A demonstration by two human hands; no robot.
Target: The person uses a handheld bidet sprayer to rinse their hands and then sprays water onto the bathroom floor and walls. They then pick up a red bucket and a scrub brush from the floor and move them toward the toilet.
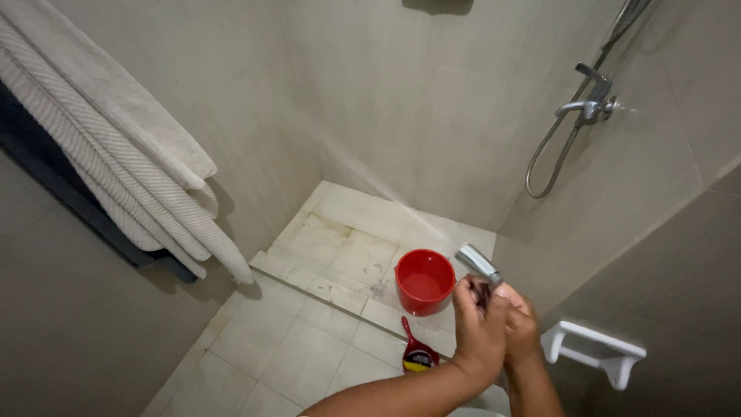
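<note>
Both my hands are wrapped around a chrome spray nozzle (pixel 478 263), left hand (pixel 480 333) in front, right hand (pixel 519 324) just behind it, both grips closed tight on the handle. The nozzle head pokes up above my knuckles, tilted up and left toward the shower corner. A thin water jet (pixel 370 184) shoots from it across to the far wall, so the step in hand looks like rinsing the wall tiles with the sprayer held down. Next move probably calls for keeping the trigger pressed and swinging the nozzle steadily so the jet sweeps the tiles without kicking back; I can't see the trigger or the hose under my fingers.

Below the nozzle, a red bucket (pixel 424 281) stands upright on the shower floor (pixel 340 247), near my hands. A red dipper (pixel 417 353) lies on the floor tiles just this side of the bucket, handle pointing toward it.

Room: small tiled bathroom, beige walls, stained pale floor with a low step at the shower edge. White towels (pixel 116 147) hang on a dark rail at left. Chrome shower mixer (pixel 593 104) with looped hose on the right wall. White paper holder (pixel 598 351) low on the right, beside my right forearm.
</note>
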